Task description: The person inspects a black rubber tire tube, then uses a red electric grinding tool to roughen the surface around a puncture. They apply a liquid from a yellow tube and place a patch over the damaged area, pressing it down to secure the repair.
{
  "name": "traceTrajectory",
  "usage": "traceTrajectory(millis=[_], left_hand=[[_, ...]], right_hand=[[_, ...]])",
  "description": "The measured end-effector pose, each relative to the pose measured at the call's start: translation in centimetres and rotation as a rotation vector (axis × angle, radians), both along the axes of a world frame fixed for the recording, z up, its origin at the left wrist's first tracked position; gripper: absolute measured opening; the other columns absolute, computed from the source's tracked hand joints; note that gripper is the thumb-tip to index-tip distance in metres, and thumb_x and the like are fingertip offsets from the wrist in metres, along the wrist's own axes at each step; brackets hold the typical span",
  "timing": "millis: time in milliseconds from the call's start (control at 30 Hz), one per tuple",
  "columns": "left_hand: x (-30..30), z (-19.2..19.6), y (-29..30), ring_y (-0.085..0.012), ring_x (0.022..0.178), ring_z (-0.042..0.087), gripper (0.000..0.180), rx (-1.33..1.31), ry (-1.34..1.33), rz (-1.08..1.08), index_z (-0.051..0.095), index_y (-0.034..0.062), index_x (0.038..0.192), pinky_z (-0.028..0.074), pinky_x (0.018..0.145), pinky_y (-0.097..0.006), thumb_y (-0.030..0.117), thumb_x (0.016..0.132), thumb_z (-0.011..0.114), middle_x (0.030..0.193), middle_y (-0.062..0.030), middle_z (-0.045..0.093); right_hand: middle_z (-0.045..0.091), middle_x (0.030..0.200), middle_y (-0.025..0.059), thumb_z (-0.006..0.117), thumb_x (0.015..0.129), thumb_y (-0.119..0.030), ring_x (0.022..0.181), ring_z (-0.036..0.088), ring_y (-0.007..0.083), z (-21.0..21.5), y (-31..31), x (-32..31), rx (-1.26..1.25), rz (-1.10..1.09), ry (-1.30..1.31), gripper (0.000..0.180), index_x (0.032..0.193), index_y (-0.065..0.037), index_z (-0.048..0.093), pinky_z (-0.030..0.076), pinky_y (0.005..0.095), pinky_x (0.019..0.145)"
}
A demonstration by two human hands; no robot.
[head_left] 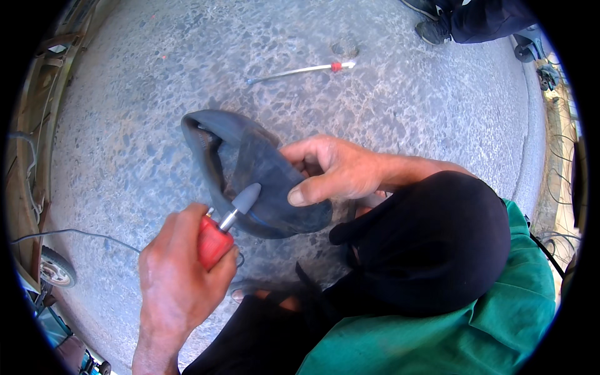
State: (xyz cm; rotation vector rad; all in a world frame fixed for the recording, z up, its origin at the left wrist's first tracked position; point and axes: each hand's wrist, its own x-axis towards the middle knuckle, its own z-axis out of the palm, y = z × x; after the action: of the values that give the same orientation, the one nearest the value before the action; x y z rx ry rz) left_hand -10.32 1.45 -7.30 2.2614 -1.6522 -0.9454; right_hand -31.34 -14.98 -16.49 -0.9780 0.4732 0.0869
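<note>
My left hand (pixel 181 269) is closed round a small red rotary grinder (pixel 214 242) with a metal shank and a grey cone-shaped bit (pixel 248 197). The bit points up and right, over the near side of a dark rubber inner tube (pixel 269 181). I cannot tell whether it touches the rubber. My right hand (pixel 337 169) grips the tube's right part, thumb on top and the other fingers bent, partly hidden behind the tube. The tube is folded into a loop, with a hollow at its left.
A metal rod with a red collar (pixel 336 67) lies beyond the tube. A thin cord (pixel 81 232) runs in from the left, near a small wheel (pixel 56 267). A rounded black cloth shape (pixel 431 244) hides part of my right arm. Another person's shoes (pixel 432 30) are at far right.
</note>
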Motion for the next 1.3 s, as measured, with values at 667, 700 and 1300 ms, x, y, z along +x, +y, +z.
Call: traceTrajectory(millis=[667, 700, 1300], left_hand=[[-0.1, 0.2, 0.4, -0.0424, 0.093, 0.069, 0.052, 0.002, -0.001, -0.024, 0.061, -0.0005, 0.119, 0.056, 0.081, -0.044, 0.009, 0.072, 0.081, 0.102, -0.0228, 0.067], [-0.1, 0.3, 0.3, -0.0426, 0.092, 0.069, 0.052, 0.004, -0.004, -0.035, 0.061, -0.0003, 0.119, 0.055, 0.080, -0.044, 0.009, 0.072, 0.081, 0.101, -0.0228, 0.067], [-0.4, 0.5, 0.2, -0.0385, 0.079, 0.068, 0.050, -0.072, -0.008, -0.120, 0.060, 0.0014, 0.117, 0.055, 0.069, -0.044, 0.009, 0.071, 0.080, 0.092, -0.0195, 0.064]], right_hand=[[0.067, 0.123, 0.0160, 0.071, 0.085, -0.009, 0.113, 0.065, 0.0218, -0.3, 0.2, 0.0, 0.007, 0.010, -0.029, 0.056, 0.136, 0.007, 0.055, 0.049, 0.0375, 0.103], [0.067, 0.124, 0.0161, 0.070, 0.085, -0.009, 0.113, 0.065, 0.0218, -0.4, 0.1, 0.0, 0.010, 0.015, -0.030, 0.056, 0.136, 0.007, 0.055, 0.048, 0.0375, 0.104], [0.067, 0.117, 0.0115, 0.072, 0.086, -0.007, 0.105, 0.064, 0.0158, 0.4, 0.2, 0.1, -0.027, 0.026, -0.033, 0.049, 0.131, 0.007, 0.057, 0.051, 0.0312, 0.097]])
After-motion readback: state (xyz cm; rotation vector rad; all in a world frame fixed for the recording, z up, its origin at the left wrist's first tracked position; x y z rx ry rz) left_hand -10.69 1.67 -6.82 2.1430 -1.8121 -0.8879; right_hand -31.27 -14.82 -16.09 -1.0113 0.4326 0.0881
